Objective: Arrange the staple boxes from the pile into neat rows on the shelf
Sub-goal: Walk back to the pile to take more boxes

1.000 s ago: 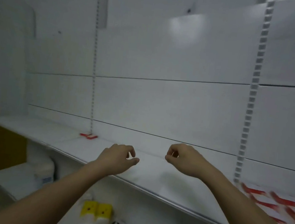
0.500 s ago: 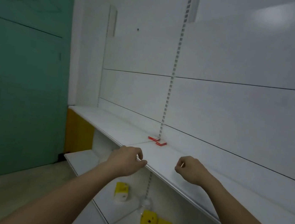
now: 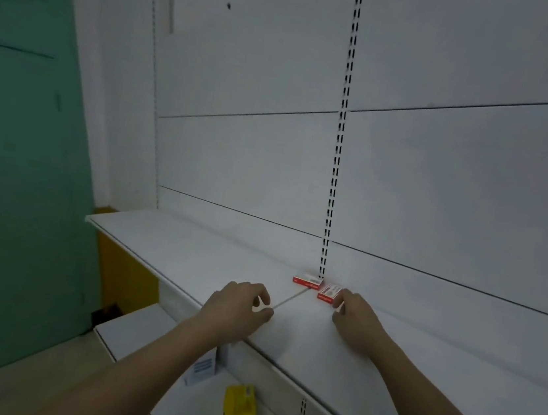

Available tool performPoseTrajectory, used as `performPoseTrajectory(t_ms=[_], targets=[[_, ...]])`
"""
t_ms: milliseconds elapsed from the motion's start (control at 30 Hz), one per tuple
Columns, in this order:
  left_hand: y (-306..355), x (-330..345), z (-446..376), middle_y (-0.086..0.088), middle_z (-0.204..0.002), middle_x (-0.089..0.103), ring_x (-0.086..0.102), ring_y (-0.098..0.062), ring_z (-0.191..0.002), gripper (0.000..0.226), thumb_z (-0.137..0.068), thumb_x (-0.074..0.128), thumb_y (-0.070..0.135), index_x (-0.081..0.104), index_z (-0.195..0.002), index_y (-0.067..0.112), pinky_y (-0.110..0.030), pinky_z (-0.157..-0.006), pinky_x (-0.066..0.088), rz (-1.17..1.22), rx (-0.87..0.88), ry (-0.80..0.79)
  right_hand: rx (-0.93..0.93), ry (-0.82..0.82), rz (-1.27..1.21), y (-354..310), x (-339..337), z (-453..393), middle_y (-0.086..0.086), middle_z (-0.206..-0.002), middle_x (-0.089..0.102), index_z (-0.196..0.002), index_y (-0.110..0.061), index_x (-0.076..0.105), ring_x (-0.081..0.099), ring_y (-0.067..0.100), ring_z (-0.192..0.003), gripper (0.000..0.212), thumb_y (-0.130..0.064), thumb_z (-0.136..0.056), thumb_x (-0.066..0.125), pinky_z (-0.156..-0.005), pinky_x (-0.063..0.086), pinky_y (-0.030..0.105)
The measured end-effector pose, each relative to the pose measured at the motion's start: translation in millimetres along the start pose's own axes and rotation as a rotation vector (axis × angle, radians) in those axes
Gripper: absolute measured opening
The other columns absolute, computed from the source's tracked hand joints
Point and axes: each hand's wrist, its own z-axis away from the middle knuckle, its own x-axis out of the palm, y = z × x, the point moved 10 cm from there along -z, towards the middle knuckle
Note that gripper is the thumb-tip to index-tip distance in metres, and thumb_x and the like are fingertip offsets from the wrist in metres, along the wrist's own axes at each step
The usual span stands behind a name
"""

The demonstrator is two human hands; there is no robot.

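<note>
Mid-frame on the shelf (image 3: pixel 224 260), I see my right hand (image 3: pixel 354 317) pinching a staple box (image 3: pixel 328 293) (red-edged); left hand (image 3: pixel 236 306) curled, empty.

No text could be read. The two red-and-white staple boxes (image 3: pixel 308 279) (image 3: pixel 328 293) at the back edge of the white shelf (image 3: pixel 190 255) bore print too small to make out. The yellow package (image 3: pixel 239 406) and the white box with blue lines (image 3: pixel 202 369) on the lower shelf were likewise illegible.
</note>
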Motion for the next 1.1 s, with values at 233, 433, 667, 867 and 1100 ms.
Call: performPoseTrajectory(t_ms=[233, 433, 667, 867, 1100], targets=[[-16.5, 42.9, -70.8, 0.007, -0.123, 0.055, 0.049, -0.012, -0.11, 0.033, -0.092, 0.053, 0.044, 0.053, -0.122, 0.031, -0.031, -0.093, 0.043, 0.035, 0.068, -0.084, 0.046, 0.085, 0.19, 14.2, 5.7, -50.3, 0.007, -0.127, 0.04, -0.127, -0.02, 0.045, 0.046, 0.024, -0.107, 0.046, 0.0, -0.084, 0.048, -0.087, 0.048, 0.037], [-10.3, 76.8, -132.6, 0.004, -0.133, 0.048, 0.045, -0.015, -0.12, 0.041, -0.091, 0.055, 0.037, 0.045, -0.131, 0.029, -0.034, -0.099, 0.042, 0.116, 0.198, -0.102, 0.23, -0.023, 0.259, 22.0, 26.8, -75.0, 0.006, -0.136, 0.034, -0.136, -0.03, 0.036, 0.031, 0.028, -0.125, 0.04, -0.034, -0.097, 0.033, -0.099, 0.036, 0.052], [18.9, 106.1, -213.5, 0.0, -0.124, 0.05, 0.045, -0.02, -0.115, 0.047, -0.081, 0.071, 0.035, 0.053, -0.123, 0.024, -0.031, -0.098, 0.036, 0.169, 0.457, -0.208, 0.339, 0.188, 0.341, 25.6, 33.4, -80.4, -0.002, -0.125, 0.043, -0.125, -0.035, 0.041, 0.036, 0.022, -0.121, 0.057, -0.068, -0.079, 0.049, -0.094, 0.035, 0.048], [27.3, 119.5, -241.4, 0.008, -0.102, 0.062, 0.052, -0.015, -0.099, 0.04, -0.073, 0.08, 0.033, 0.06, -0.106, 0.023, -0.025, -0.085, 0.038, 0.252, 0.665, -0.379, 0.183, 0.098, 0.182, 31.5, 22.8, -88.3, -0.005, -0.111, 0.054, -0.118, -0.028, 0.053, 0.05, 0.006, -0.094, 0.048, -0.048, -0.078, 0.07, -0.079, 0.039, 0.011], [18.3, 124.1, -255.9, 0.011, -0.096, 0.066, 0.061, -0.002, -0.083, 0.023, -0.079, 0.075, 0.032, 0.065, -0.1, 0.031, -0.014, -0.069, 0.048, 0.42, 0.709, -0.458, 0.214, 0.145, 0.158, 32.1, 20.5, -86.8, -0.021, -0.101, 0.051, -0.106, -0.044, 0.051, 0.051, -0.002, -0.088, 0.044, -0.058, -0.069, 0.07, -0.071, 0.042, 0.01]])
